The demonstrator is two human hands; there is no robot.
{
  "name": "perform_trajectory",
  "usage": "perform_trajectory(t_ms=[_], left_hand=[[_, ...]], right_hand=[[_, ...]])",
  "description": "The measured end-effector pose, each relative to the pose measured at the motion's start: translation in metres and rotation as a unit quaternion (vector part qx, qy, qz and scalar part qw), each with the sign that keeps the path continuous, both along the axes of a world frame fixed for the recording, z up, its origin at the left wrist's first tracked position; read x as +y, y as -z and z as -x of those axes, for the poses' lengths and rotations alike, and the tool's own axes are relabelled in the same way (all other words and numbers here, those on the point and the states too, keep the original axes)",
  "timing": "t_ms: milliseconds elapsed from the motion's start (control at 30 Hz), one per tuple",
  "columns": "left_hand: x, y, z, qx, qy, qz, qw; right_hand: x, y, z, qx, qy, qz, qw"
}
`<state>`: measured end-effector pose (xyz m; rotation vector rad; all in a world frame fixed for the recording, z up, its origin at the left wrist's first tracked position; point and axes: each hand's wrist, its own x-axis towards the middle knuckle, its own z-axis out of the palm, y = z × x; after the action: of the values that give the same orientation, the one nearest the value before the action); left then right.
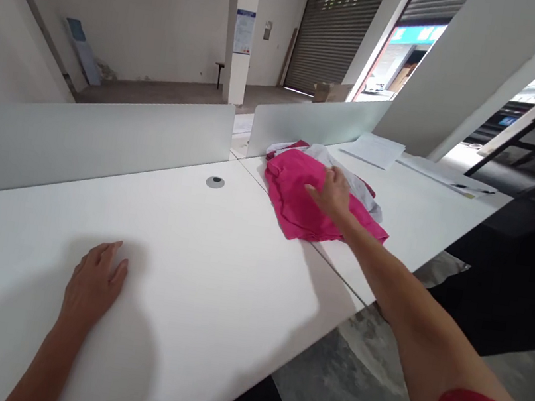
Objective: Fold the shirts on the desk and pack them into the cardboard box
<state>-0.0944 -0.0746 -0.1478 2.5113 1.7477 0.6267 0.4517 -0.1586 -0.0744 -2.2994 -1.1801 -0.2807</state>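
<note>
A folded pink garment [298, 198] lies on the white desk [217, 267], on top of a pale grey-white garment [365, 198] that shows at its far and right edges. My right hand [333, 193] reaches out and rests on the pink garment, fingers stretched flat across the cloth. My left hand [92, 285] lies palm down on the bare desk near the front left, fingers together and flat, holding nothing.
Frosted divider panels [96, 135] stand along the desk's far edge. A round grey cable grommet [215, 182] sits in the desk. Papers [375, 151] and a pen lie on the right-hand desk. The desk edge drops to concrete floor at right.
</note>
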Motion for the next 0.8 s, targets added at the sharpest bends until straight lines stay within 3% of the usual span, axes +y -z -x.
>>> perform_trajectory(t_ms=[100,267,433,633,733,800], left_hand=[[0.001,0.004,0.001,0.008,0.008,-0.015,1.000],[0.006,0.009,0.004,0.018,0.023,-0.055,0.998],[0.006,0.010,0.000,0.020,0.020,-0.057,0.998],[0.003,0.009,-0.006,0.007,0.020,-0.046,0.999],[0.004,0.008,-0.007,-0.007,0.018,-0.042,0.999],[0.005,0.006,-0.006,-0.031,0.020,-0.029,0.999]], right_hand=[[-0.010,0.003,-0.034,0.050,0.071,0.040,0.995],[-0.018,0.026,-0.050,0.074,0.165,0.104,0.978],[-0.016,0.007,-0.046,0.077,0.169,0.179,0.966],[-0.014,-0.037,0.011,-0.020,0.116,0.163,0.980],[-0.014,-0.050,0.063,-0.084,0.020,0.156,0.984],[-0.017,-0.048,0.107,-0.109,-0.070,0.169,0.977]])
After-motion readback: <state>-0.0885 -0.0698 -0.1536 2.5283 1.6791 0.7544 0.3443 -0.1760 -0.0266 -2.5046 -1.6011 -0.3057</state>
